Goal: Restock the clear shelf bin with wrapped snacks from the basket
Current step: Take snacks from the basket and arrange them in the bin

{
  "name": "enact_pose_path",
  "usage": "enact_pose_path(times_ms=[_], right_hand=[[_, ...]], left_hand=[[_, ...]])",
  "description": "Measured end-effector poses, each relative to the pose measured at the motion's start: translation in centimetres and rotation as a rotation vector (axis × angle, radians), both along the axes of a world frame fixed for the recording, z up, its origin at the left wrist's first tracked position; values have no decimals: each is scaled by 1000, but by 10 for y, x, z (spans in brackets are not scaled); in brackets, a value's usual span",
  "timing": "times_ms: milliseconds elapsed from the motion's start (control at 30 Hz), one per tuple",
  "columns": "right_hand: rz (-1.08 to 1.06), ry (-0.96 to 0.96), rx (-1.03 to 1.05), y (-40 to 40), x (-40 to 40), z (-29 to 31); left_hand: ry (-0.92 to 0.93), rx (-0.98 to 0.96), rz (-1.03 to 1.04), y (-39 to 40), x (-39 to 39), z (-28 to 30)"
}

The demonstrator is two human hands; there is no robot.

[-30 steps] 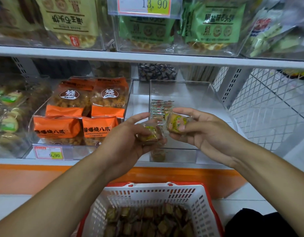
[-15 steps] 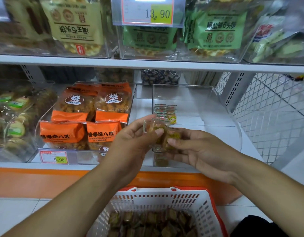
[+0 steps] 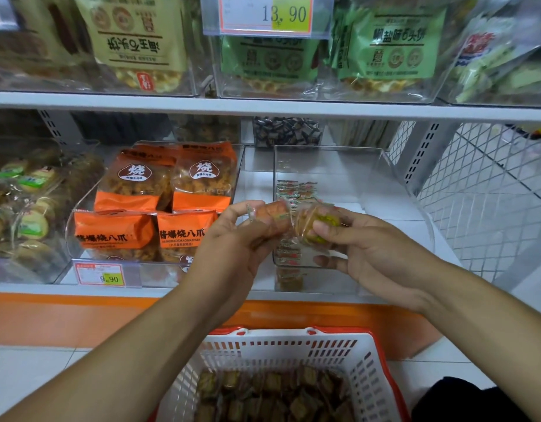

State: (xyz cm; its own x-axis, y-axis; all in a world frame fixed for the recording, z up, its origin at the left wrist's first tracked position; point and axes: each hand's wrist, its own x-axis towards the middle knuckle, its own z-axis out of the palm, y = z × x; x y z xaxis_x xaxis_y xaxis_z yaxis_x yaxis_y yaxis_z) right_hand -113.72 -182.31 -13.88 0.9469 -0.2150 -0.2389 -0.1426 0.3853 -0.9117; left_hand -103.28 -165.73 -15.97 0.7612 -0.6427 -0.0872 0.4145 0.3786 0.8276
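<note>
My left hand (image 3: 232,242) pinches a small clear-wrapped snack (image 3: 270,216) in front of the clear shelf bin (image 3: 384,184). My right hand (image 3: 375,254) grips another wrapped snack (image 3: 319,223) with a green and yellow label, right beside the first one. Both snacks sit at the bin's front left corner. Inside the bin a row of the same wrapped snacks (image 3: 289,193) runs along the left wall. Below, the white basket (image 3: 293,348) with red trim holds several brown wrapped snacks (image 3: 272,394).
A clear bin of orange snack bags (image 3: 159,208) stands to the left, with a 9.90 price tag (image 3: 107,277). The upper shelf (image 3: 263,105) carries green and beige bags. White wire mesh (image 3: 488,208) closes the right side. An orange band runs beneath the shelf edge.
Both hands have shifted: the two snacks, held apart a second ago, were brought together and stay side by side, lifted a little toward the bin's front left corner.
</note>
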Motion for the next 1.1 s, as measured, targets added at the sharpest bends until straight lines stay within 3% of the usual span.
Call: enact_pose_path(times_ms=[200, 267, 400, 600, 767, 900, 1100], right_hand=[[-1, -59, -114, -10, 0, -2], [14, -78, -63, -15, -1, -1], [159, -61, 80, -13, -3, -1], [214, 0, -95, 16, 0, -16], [184, -9, 165, 14, -1, -8], [185, 9, 307, 18, -2, -5], [257, 51, 246, 17, -1, -6]], left_hand=[[-153, 111, 10, 0, 1, -8], [-156, 102, 2, 0, 5, -8], [-32, 31, -71, -3, 8, -8], [220, -50, -177, -3, 1, 0], [241, -136, -180, -1, 6, 5], [87, -57, -150, -3, 5, 2], [-498, 228, 37, -5, -14, -5]])
